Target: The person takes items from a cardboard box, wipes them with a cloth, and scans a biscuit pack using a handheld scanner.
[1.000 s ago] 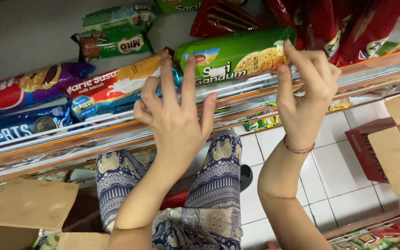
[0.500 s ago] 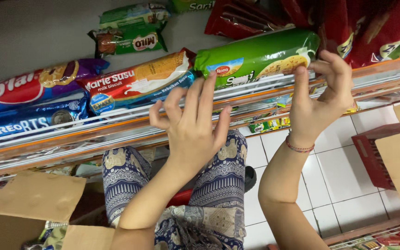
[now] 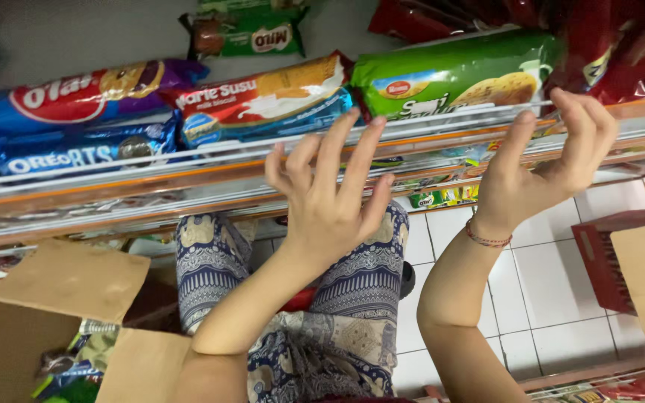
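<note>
Both hands are raised in front of a wire shelf rail [image 3: 188,175], a run of thin white metal rods with an orange strip behind clear plastic. The left hand [image 3: 334,205] has its fingers spread and slightly bent, the tips up at the rail just below the packets, and it holds nothing. The right hand [image 3: 543,160], with a thin red cord bracelet [image 3: 487,239] at the wrist, is loosely curled, thumb and fingers apart and empty, its fingertips near the right end of the green biscuit packet [image 3: 453,75]. That packet is a long, glossy, rounded tube of plastic film lying on its side on the shelf behind the rail, at the right end of a row. Just to its left lies a red and blue biscuit packet [image 3: 263,101] of the same tube shape, touching it end to end, then a purple packet [image 3: 76,93] with a dark blue packet [image 3: 76,149] in front of it, both shiny and crinkled at the seams. Further back lies a small green sachet pack [image 3: 248,33], and dark red foil bags [image 3: 606,37] crowd the upper right corner. Below, the person's legs are in soft patterned blue and white trousers [image 3: 360,283] over a floor of white square tiles [image 3: 554,283]. At the lower left an open brown cardboard box [image 3: 46,298] with matt, stiff flaps holds a jumble of small colourful wrapped packs, only partly visible. At the right a red plastic crate [image 3: 599,254] with ribbed walls stands on the tiles, a cardboard flap covering what is inside it.
</note>
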